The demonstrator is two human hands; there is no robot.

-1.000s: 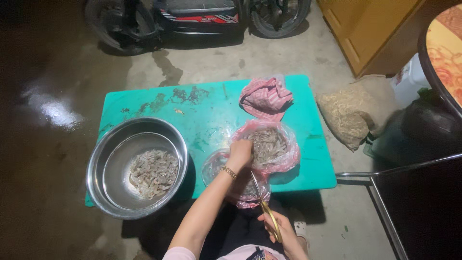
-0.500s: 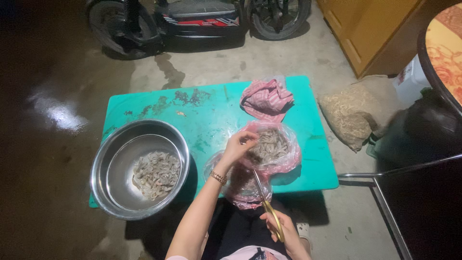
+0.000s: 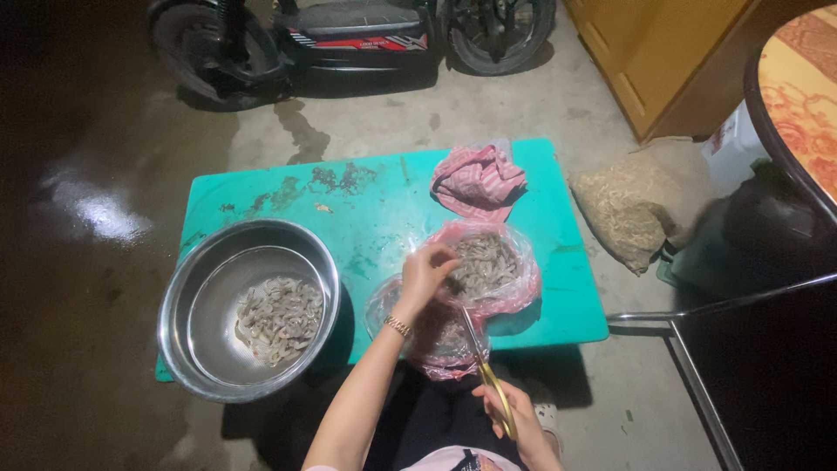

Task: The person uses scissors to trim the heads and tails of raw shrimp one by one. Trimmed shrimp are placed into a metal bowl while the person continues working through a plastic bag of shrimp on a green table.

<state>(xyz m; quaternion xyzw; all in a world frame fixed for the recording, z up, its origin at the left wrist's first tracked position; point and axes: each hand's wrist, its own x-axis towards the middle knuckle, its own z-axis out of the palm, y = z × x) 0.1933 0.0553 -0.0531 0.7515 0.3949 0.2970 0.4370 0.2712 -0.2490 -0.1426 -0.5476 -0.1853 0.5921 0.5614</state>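
Observation:
My left hand (image 3: 425, 272) reaches into an open pink plastic bag (image 3: 521, 281) of small grey shrimp (image 3: 485, 262) on a low turquoise table (image 3: 384, 209), its fingers pinched over the shrimp. My right hand (image 3: 506, 417) is low by my lap, shut on yellow-handled scissors (image 3: 485, 366) whose blades point up toward the bag. A second clear bag (image 3: 436, 336) with scraps lies under my left wrist at the table's near edge. A steel bowl (image 3: 200, 288) holding shrimp (image 3: 279, 316) sits at the left.
A crumpled pink striped bag (image 3: 478, 179) lies at the table's far side. A brown sack (image 3: 632, 201) rests on the concrete floor to the right, beside a metal chair frame (image 3: 697, 340). A scooter (image 3: 349, 39) is parked behind; a wooden cabinet (image 3: 663, 52) stands far right.
My left hand has shifted slightly within the pink bag, its fingers closing over the shrimp. The scissors in my right hand stay low near my lap.

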